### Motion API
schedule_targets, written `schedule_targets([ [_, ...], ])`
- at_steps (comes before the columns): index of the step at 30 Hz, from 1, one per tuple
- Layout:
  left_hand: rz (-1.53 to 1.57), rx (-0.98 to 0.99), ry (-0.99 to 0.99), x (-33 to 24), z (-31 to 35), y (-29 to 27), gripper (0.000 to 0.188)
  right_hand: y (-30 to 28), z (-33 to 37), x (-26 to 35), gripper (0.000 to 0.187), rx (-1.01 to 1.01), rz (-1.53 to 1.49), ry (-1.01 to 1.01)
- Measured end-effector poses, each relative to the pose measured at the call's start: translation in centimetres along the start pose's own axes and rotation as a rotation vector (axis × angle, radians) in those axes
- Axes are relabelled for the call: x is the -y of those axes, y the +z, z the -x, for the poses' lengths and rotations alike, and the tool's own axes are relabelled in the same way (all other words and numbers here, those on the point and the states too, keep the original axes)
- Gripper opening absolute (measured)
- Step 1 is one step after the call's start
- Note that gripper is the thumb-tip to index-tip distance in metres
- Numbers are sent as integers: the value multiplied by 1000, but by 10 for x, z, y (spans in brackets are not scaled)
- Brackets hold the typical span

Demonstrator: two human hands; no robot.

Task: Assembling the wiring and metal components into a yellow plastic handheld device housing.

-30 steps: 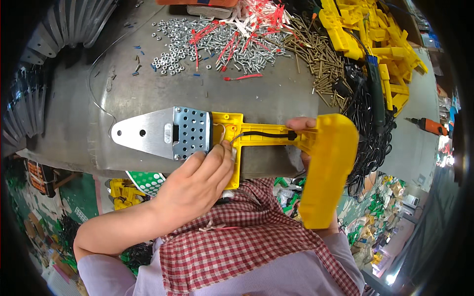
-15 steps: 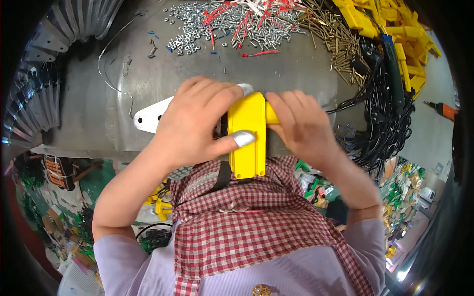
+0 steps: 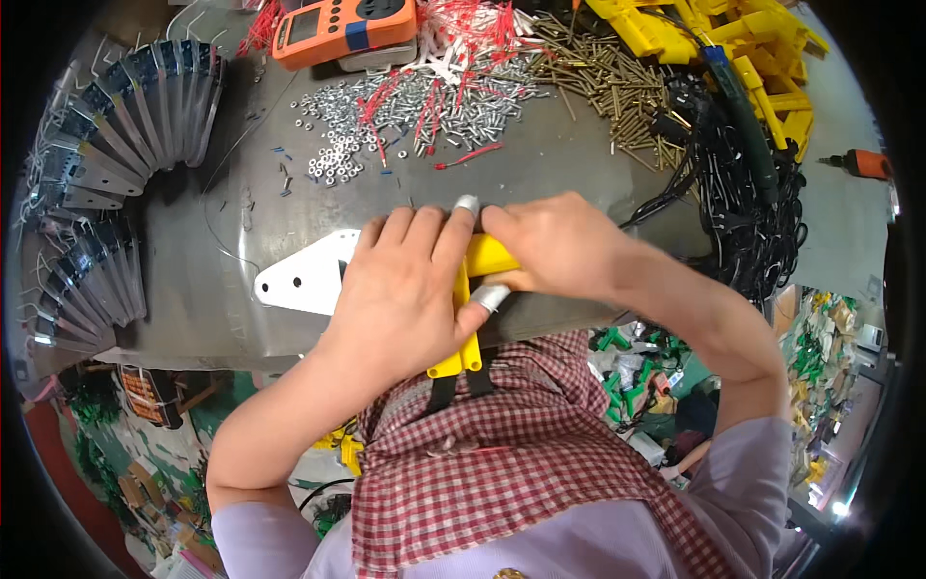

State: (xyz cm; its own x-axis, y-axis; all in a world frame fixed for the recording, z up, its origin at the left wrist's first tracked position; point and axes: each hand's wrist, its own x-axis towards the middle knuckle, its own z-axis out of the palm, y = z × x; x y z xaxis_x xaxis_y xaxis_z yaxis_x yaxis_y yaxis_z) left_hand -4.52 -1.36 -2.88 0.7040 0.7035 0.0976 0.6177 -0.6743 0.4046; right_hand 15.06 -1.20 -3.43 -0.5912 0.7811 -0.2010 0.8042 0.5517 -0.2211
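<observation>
My left hand [image 3: 400, 275] is closed over a yellow plastic housing [image 3: 453, 367] at the table's near edge; silver wrapping covers the tips of its thumb and forefinger. A white tapered plate [image 3: 307, 280] with dark holes sticks out to the left from under this hand. My right hand [image 3: 564, 241] grips a yellow handle-like part [image 3: 492, 256] that meets the housing on its right side. Both hands hide most of the joint between these parts, so I cannot tell how they fit together.
Loose nuts [image 3: 338, 159], silver screws [image 3: 415, 121] and brass-coloured screws [image 3: 622, 92] lie farther back, beside an orange multimeter [image 3: 347, 29]. Yellow plastic parts [image 3: 762, 48] and black cables [image 3: 738, 227] are heaped at right. Clear wired pieces [image 3: 159, 111] line the left. An orange-bodied tool [image 3: 858, 164] lies far right.
The view has tilted, bringing the multimeter into sight. The yellow housing has turned, so less of its broad face shows, and my left hand covers more of it. Both hands keep hold.
</observation>
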Motion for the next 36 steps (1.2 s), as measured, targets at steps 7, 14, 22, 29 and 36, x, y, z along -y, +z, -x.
schedule_targets([
  [7,-55,-47,-79,-15,-17,1,50,-15,-31,-77,23,-464,-78,-113],
  [14,-168,-97,113,46,-70,1,21,-7,-49,-79,20,-496,151,-66],
  [22,-244,-33,231,52,-84,10,18,-3,-26,-94,19,-348,-682,255],
  [29,70,-153,143,71,-82,12,25,-6,-16,-95,16,-392,-721,385],
  [36,430,-170,-126,37,-33,-20,17,-8,-14,-81,14,-467,-267,61],
])
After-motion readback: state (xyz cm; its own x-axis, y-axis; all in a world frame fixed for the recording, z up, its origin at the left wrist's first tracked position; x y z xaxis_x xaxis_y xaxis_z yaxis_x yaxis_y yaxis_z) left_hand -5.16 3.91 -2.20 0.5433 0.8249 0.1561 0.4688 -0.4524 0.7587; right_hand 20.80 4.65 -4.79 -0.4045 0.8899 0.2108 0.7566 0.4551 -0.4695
